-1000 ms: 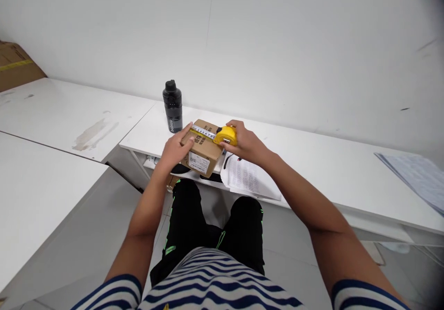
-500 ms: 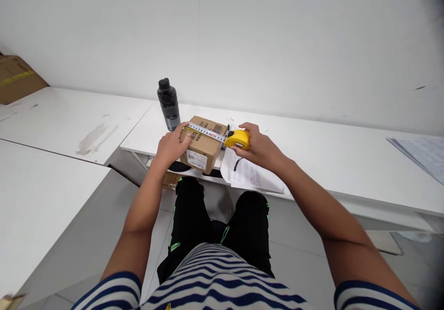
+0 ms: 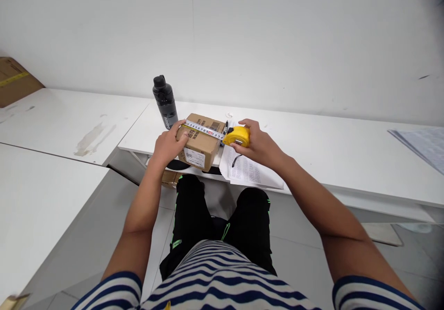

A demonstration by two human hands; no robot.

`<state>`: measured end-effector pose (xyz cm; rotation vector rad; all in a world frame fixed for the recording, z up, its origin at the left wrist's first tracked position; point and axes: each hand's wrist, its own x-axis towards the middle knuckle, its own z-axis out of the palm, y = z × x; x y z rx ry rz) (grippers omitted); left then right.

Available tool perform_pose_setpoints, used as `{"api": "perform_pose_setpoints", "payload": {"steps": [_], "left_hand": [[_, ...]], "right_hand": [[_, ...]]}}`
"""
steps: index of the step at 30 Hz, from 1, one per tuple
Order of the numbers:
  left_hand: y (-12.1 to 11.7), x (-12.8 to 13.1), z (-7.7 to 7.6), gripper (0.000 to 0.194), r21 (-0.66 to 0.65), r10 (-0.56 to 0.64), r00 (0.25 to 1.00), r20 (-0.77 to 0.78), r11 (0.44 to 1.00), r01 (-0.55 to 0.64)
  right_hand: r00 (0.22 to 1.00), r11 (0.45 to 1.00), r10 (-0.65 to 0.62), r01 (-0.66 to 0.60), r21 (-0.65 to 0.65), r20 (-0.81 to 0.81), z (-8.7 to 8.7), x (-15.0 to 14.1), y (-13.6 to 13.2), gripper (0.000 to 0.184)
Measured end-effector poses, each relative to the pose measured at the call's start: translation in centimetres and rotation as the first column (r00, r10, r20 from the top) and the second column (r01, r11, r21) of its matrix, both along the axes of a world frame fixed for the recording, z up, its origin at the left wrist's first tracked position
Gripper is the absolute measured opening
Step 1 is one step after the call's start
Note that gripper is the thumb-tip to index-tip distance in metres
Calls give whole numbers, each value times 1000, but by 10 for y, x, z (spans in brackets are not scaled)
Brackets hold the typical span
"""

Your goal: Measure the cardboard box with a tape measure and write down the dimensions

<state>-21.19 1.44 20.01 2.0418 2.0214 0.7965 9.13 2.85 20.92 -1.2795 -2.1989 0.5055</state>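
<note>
A small cardboard box (image 3: 208,145) with dark print and a white label sits at the front edge of the white desk. My left hand (image 3: 168,144) grips its left end, thumb on the top, fingertips by the end of the tape blade (image 3: 204,130). That blade stretches across the top of the box, numbers facing up. In my right hand (image 3: 258,142) is the yellow tape measure (image 3: 237,136), held just off the box's right side. Its wrist strap (image 3: 236,161) dangles over printed sheets (image 3: 249,169). A pen (image 3: 226,127) lies behind the case, partly hidden.
Behind the box's left end stands a dark water bottle (image 3: 165,102). More papers (image 3: 421,146) lie on the desk at the right. A larger cardboard box (image 3: 17,81) is at the far left against the wall. Under the desk another carton (image 3: 169,179) shows.
The view has shifted slightly. A little more of the tape blade shows at the tape measure's mouth. Both hands keep their holds, and the box stays in place.
</note>
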Motion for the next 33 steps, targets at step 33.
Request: {"api": "perform_pose_setpoints", "payload": {"steps": [33], "left_hand": [[-9, 8, 9, 53, -49, 37, 997, -61, 998, -40]], "right_hand": [[999, 999, -28, 27, 19, 23, -4, -4, 3, 64]]}}
